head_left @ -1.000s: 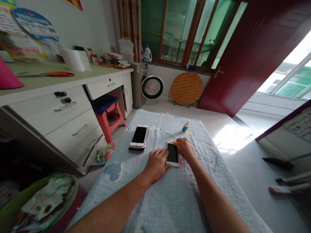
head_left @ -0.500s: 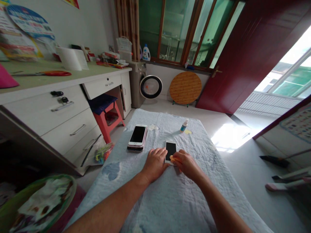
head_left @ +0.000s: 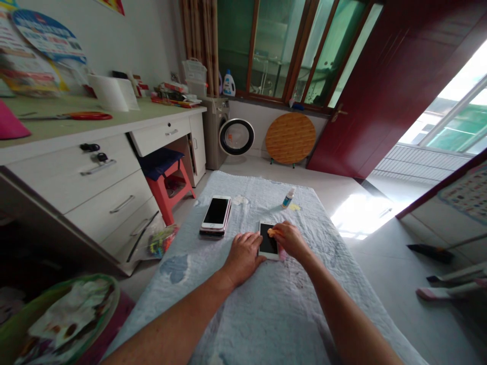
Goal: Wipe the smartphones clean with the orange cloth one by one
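Observation:
A white smartphone (head_left: 268,245) with a dark screen lies face up on the pale blue cloth (head_left: 258,314). My left hand (head_left: 245,253) rests flat along its left side, fingers stretched out and touching the edge. Pinched in my right hand (head_left: 291,239) is a small orange cloth (head_left: 271,232), pressed on the upper part of the screen. Something pinkish shows beside the phone's lower right edge, too small to make out. To the left sits a stack of phones (head_left: 216,213), a white one on top. Beyond the phone stands a small spray bottle (head_left: 288,197).
At left are a desk (head_left: 152,119) with drawers, a red stool (head_left: 171,187) and a full waste bin (head_left: 114,299). A washing machine (head_left: 216,132) with its door open and a round wooden tabletop (head_left: 291,138) stand at the back. A red door (head_left: 353,91) is at right.
My right hand has slid the orange cloth up the screen, from the phone's lower part to its upper part. The left hand stays in place.

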The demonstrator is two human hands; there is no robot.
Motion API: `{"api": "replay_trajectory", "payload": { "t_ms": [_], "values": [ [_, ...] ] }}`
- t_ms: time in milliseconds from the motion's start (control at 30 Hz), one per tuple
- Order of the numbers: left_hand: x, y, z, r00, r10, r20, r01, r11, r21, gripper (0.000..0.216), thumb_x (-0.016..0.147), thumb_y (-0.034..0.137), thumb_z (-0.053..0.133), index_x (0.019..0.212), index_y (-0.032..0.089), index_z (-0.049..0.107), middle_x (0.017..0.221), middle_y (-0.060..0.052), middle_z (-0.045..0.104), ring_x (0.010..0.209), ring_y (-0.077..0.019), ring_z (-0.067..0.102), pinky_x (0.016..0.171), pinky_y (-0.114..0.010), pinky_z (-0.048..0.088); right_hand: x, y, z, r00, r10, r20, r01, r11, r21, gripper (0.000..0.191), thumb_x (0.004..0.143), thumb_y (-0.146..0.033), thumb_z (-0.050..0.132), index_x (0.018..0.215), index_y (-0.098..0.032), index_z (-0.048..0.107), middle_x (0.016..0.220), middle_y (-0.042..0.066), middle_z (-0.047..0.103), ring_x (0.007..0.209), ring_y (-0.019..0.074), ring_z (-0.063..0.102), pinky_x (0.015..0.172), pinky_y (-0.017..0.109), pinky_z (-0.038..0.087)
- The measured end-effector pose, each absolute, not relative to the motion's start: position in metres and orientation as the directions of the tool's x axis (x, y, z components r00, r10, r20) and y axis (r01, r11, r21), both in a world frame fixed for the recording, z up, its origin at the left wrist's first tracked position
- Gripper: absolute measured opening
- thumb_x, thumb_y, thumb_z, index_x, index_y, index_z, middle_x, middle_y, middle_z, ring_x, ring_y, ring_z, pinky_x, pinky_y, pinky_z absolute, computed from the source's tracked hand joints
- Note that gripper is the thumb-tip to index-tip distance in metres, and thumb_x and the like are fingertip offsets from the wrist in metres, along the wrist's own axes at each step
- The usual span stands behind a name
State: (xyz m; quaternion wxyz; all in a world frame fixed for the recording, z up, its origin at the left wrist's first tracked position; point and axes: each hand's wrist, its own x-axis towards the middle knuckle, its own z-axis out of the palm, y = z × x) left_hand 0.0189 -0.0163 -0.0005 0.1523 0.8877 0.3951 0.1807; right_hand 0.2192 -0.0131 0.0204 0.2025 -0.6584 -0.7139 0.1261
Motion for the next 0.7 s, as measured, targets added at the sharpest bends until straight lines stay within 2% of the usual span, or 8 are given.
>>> {"api": "replay_trajectory", "payload": {
  "t_ms": [233, 467, 700],
  "values": [
    [0.019, -0.016, -0.001, 0.628, 0.747, 0.219, 0.632, -0.654, 0.416, 0.047, 0.087, 0.042, 0.063, 0.127, 0.02, 0.054, 0.138, -0.008, 0.054, 0.125, -0.0284, 0.047, 0.108, -0.046, 0.03, 0.203, 0.018, 0.019, 0.054, 0.985, 0.166, 0.947, 0.002, -0.32, 0.019, 0.087, -0.023, 0.052, 0.091, -0.021, 0.071, 0.087, 0.005, 0.059, 0.076, 0.0145, 0.055, 0.07, 0.024, 0.038],
    [0.019, -0.017, -0.002, 0.633, 0.746, 0.209, 0.648, -0.657, 0.384, 0.048, 0.089, 0.042, 0.06, 0.131, 0.02, 0.051, 0.14, -0.008, 0.052, 0.127, -0.0287, 0.044, 0.108, -0.047, 0.029, 0.172, 0.026, 0.024, 0.004, 0.998, 0.067, 0.963, 0.015, -0.27, 0.028, 0.094, -0.028, 0.043, 0.098, -0.022, 0.07, 0.1, 0.005, 0.059, 0.081, 0.0128, 0.057, 0.072, 0.021, 0.037],
    [0.02, -0.019, -0.007, 0.606, 0.759, 0.237, 0.66, -0.646, 0.384, 0.044, 0.09, 0.042, 0.058, 0.129, 0.021, 0.052, 0.138, -0.008, 0.054, 0.126, -0.0279, 0.046, 0.109, -0.051, 0.026, 0.189, 0.028, 0.024, 0.002, 0.999, 0.05, 0.97, 0.011, -0.243, 0.03, 0.093, -0.025, 0.041, 0.098, -0.022, 0.071, 0.097, 0.006, 0.06, 0.081, 0.0137, 0.058, 0.072, 0.022, 0.037]
  ]
}}
